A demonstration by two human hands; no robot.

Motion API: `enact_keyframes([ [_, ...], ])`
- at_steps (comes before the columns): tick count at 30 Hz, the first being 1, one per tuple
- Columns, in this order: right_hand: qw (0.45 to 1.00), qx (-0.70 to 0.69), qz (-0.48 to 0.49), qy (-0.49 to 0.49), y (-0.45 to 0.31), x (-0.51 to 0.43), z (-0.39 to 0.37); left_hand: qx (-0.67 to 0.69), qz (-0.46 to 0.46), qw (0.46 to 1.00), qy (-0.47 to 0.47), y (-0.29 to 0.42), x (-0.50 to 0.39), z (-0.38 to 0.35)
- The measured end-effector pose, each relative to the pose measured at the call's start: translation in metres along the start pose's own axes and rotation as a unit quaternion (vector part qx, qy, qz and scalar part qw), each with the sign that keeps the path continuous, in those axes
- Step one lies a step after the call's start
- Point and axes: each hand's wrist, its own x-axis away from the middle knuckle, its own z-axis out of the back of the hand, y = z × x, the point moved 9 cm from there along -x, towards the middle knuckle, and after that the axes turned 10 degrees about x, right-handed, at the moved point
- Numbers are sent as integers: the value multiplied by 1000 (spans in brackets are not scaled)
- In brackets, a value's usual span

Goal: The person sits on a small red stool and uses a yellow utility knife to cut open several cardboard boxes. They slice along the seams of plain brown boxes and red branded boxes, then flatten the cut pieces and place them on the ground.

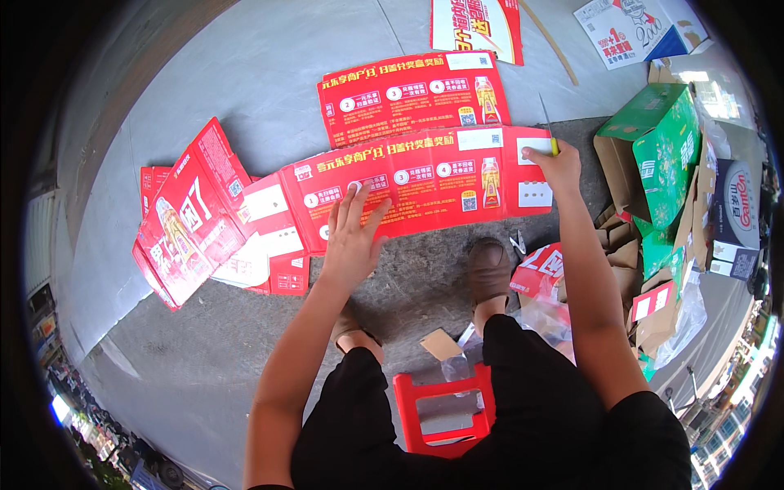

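A long red printed cardboard strip lies across the floor before me, with white glue-flap patches at both ends. My left hand rests on its left half, palm down with the fingers spread. At the strip's right end, my right hand grips a yellow-handled knife, its thin blade pointing away from me past the top edge. The thumb lies on the white patch there. Behind the strip, partly covered by it, is a similar red cardboard panel. Folded red cardboard is piled at the left.
A red plastic stool stands between my legs. On the right are a green carton, a dark blue carton, torn brown cardboard and clear plastic. A small metal tool lies by my right shoe. Farther back are a white carton and another printed sheet.
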Motion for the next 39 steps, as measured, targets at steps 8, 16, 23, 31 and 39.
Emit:
enact_keyframes([
  [8,994,-14,55,89,-41,-21,10,-23,-15,997,-75,-13,17,-39],
  [16,997,65,7,-46,-83,-39,-46,-67,15,992,-107,-24,29,-48],
  [23,985,-160,8,-62,-93,-54,-47,-71,-6,995,-77,-28,23,-48],
  [31,910,-415,-8,-9,-116,-58,-12,-72,3,994,-86,-34,20,-50],
  [39,856,-506,-19,-101,-58,23,-15,-89,-27,995,-46,-32,20,-40],
])
